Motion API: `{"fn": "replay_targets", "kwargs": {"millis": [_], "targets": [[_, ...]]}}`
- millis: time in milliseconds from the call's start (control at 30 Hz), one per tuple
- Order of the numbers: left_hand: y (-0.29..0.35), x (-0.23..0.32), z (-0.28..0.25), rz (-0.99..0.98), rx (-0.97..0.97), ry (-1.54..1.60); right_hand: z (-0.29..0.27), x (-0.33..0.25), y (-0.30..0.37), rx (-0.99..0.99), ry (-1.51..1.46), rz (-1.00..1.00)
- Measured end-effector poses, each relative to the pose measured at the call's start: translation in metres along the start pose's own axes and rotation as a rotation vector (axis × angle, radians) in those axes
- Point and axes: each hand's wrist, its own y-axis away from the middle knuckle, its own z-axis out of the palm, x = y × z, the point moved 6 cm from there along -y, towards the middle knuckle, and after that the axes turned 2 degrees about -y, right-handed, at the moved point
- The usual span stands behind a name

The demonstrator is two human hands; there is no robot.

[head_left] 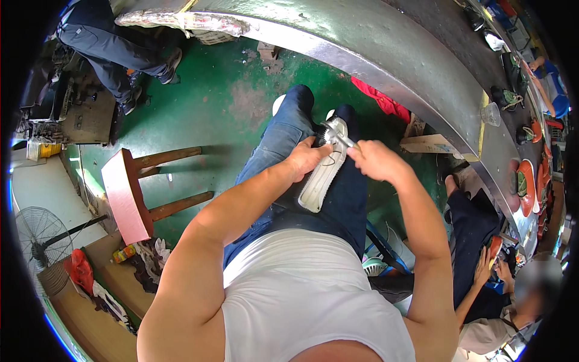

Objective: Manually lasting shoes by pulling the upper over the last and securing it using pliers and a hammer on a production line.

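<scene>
Landmark = the white shoe sole [322,169] lying lengthwise on the person's lap, over the blue jeans [283,151], roughly mid-picture. Far left of sole, low: a standing fan [39,232] w/ round wire guard, and just below it a red bag [78,268] on a brown ledge w/ crumpled cloths. Far upper left of sole: another person's legs in dark trousers [105,45] beside a dark machine. Left of sole, nearer: a wooden stool [136,193] w/ a pink seat, tipped on its side on the green floor [223,90]. Then the left hand [307,158]: fingers curled round the sole's left edge abt halfway up, thumb on top, gripping it firm; forearm comes in from lower left. Sole itself tilts, toe end up and away, heel end down toward the white shirt [301,289]. Right hand [374,160] is just right of sole's top end, closed in a fist round a slim metal tool [338,136]; tool's tip lies across the sole's upper part, touching it. Exact kind of tool: can't tell. Up and right of sole: a long curved metal workbench [386,54], w/ a red cloth [383,99] hanging just under its edge. Further right along bench: shoes and orange-rimmed soles [526,187] in a row. Low right of sole: a seated co-worker [482,301], well apart, one hand raised near a small red item.
</scene>
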Motion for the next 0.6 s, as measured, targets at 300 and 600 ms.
{"fn": "replay_targets", "kwargs": {"millis": [300,600], "targets": [[-0.023,-0.017,-0.012,-0.051,-0.096,-0.068,0.004,0.018,0.029,-0.102,-0.222,0.166],[-0.007,0.01,-0.005,-0.171,-0.119,-0.206,0.044,-0.021,0.083,0.021,0.241,-0.14]]}}
